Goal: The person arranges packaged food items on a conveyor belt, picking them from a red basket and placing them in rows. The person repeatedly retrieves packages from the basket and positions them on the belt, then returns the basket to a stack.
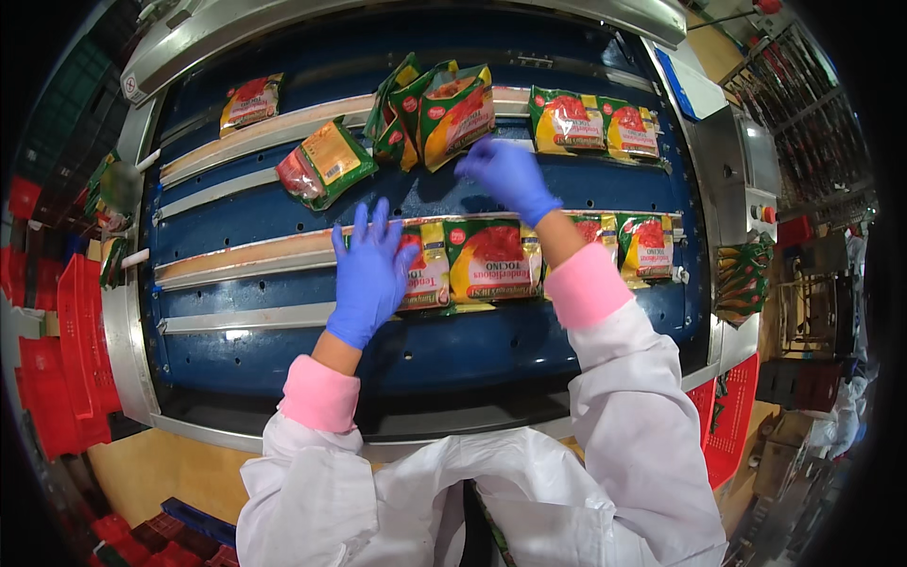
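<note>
My left hand (372, 276), in a blue glove, has its fingers spread. It lies over the left end of the near row and partly hides a plastic packet (429, 273) of tocino there. My right hand (509, 178), gloved alike, has curled fingers beside the lower edge of a tilted packet (457, 113). Whether it grips or only touches that packet is unclear. More packets (397, 117) lean against it on the left. Between the hands and the far rail, another packet (327, 164) lies turned over, its yellow label up. My right forearm partly covers the near row.
Metal-edged rails (241, 273) cross the blue machine bed (234, 361). Packets sit along the far rail, at its left (251, 103) and right (567, 122). Control buttons (764, 213) are on a steel housing at right. Red crates (81, 340) stand at left, another (737, 418) at right.
</note>
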Demonstrator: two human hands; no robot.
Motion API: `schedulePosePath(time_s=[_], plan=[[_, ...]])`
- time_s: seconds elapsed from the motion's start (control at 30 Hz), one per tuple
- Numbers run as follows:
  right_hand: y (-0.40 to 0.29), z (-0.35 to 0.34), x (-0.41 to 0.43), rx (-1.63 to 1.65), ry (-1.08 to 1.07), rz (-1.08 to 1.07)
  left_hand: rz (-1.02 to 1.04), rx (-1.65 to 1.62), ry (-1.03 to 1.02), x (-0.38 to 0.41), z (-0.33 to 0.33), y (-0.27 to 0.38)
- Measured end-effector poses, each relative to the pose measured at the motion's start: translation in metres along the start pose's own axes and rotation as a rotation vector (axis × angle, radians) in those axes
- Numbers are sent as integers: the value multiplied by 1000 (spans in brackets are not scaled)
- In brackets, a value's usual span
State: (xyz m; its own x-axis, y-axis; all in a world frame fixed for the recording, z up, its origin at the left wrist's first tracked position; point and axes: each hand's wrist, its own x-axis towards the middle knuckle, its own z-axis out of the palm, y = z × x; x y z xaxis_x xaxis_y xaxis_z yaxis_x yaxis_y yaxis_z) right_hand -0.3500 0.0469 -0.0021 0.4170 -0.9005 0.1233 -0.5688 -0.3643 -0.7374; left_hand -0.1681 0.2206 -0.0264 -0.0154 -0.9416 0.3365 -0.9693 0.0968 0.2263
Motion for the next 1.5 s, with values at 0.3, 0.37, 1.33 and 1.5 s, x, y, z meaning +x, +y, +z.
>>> schedulePosePath(time_s=[0.3, 0.37, 1.33, 1.5], plan=[[34, -40, 129, 379, 52, 66, -438, -334, 311, 175, 22, 22], [38, -48, 125, 500, 39, 48, -418, -447, 348, 176, 23, 16], [-105, 147, -29, -355, -211, -57, -62, 55, -189, -56, -31, -88], [-107, 87, -6, -188, 130, -138, -57, 70, -265, -58, -31, -95]])
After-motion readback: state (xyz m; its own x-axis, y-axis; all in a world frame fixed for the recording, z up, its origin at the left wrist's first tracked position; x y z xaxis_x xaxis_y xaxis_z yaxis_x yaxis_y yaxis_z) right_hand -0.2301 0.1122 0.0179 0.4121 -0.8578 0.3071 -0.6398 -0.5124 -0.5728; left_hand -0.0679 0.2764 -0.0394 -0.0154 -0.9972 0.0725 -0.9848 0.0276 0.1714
